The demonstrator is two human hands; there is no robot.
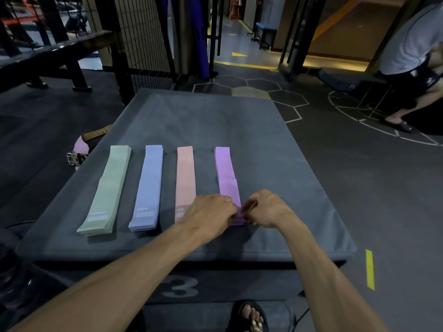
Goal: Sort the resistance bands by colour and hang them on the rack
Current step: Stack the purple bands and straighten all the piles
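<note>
Four stacks of flat resistance bands lie side by side on a grey padded box [239,130]: green [107,188], blue [148,185], pink [185,180] and purple [226,178]. My left hand [208,214] and my right hand [266,209] both pinch the near end of the purple stack, fingers curled around its edge from either side. The near end of the pink stack is partly hidden under my left hand. No rack with bands on it shows.
The box bears a large "3" on its front. A leather belt [96,135] lies off its left edge. A black mesh fence [143,32] and a bench stand behind. A person [407,56] stands at the far right. My sandalled foot [251,317] is below.
</note>
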